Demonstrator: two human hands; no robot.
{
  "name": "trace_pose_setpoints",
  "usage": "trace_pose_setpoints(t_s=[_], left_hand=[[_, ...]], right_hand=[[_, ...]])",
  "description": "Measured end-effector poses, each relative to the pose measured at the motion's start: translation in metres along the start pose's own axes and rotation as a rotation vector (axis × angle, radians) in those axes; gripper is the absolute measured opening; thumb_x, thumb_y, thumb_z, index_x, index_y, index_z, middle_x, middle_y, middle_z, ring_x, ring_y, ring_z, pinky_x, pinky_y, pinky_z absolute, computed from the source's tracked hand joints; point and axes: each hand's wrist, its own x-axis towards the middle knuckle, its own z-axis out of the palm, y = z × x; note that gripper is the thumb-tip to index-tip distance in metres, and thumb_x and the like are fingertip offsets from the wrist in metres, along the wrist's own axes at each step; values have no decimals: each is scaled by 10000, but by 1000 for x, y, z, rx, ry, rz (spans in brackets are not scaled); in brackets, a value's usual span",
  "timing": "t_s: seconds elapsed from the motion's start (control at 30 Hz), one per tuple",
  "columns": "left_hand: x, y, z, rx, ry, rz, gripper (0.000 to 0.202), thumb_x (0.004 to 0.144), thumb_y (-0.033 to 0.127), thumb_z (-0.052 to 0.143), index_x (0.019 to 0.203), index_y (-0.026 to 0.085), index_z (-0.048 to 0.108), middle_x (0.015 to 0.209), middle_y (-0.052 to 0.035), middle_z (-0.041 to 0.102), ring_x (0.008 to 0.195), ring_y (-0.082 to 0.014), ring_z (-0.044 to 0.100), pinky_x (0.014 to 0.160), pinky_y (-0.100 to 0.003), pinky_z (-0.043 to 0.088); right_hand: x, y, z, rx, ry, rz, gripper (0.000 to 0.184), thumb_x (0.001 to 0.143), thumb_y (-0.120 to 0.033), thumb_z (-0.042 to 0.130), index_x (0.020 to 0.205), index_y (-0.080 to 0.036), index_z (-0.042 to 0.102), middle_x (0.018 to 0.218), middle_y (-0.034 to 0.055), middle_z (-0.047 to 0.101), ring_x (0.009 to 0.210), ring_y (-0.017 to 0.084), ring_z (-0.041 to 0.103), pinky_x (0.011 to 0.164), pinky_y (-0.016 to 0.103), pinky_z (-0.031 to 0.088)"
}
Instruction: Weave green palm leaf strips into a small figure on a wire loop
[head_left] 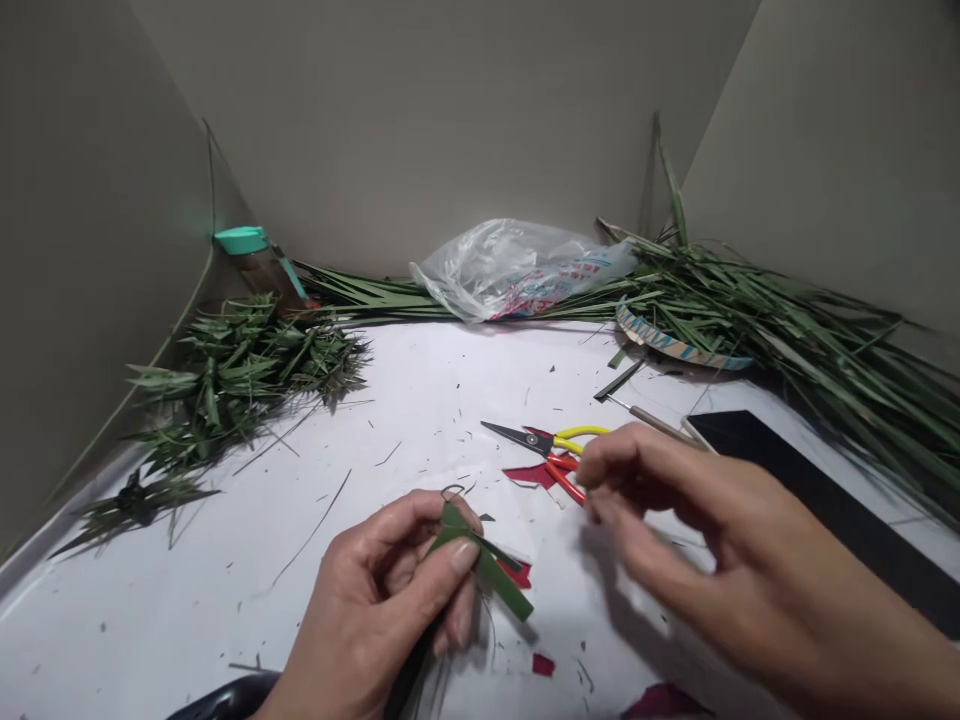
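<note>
Our left hand (367,610) has its grip clamped on the green leaf strip (510,588) above the tabletop (420,400), presumably to steady it, while near the scissors (529,438) we cannot tell whether our right hand (727,550) grips anything.

I'm seeing a passable lane of white tabletop (427,380) running between the spiky leaf pile (247,370) on the left and the scissors (529,437). My right hand (697,540) is hiding the handle ends, my left hand (375,600) is occupying the near middle. Leaf strips (750,290) and a plastic bag (502,265) are lining the back; a dark tablet (825,500) is bordering the right.
</note>
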Motion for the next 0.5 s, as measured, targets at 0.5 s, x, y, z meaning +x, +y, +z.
trace_pose_setpoints(t_s=[0.5], left_hand=[[-2,-3,24,-58,117,5,135,813,304,764,805,189,694,542,19,601,477,-77,503,495,-173,417]], right_hand=[[-31,-11,33,-294,299,-359,180,959,-165,478,1005,-205,647,859,37,758,871,200,726,829,300,573]])
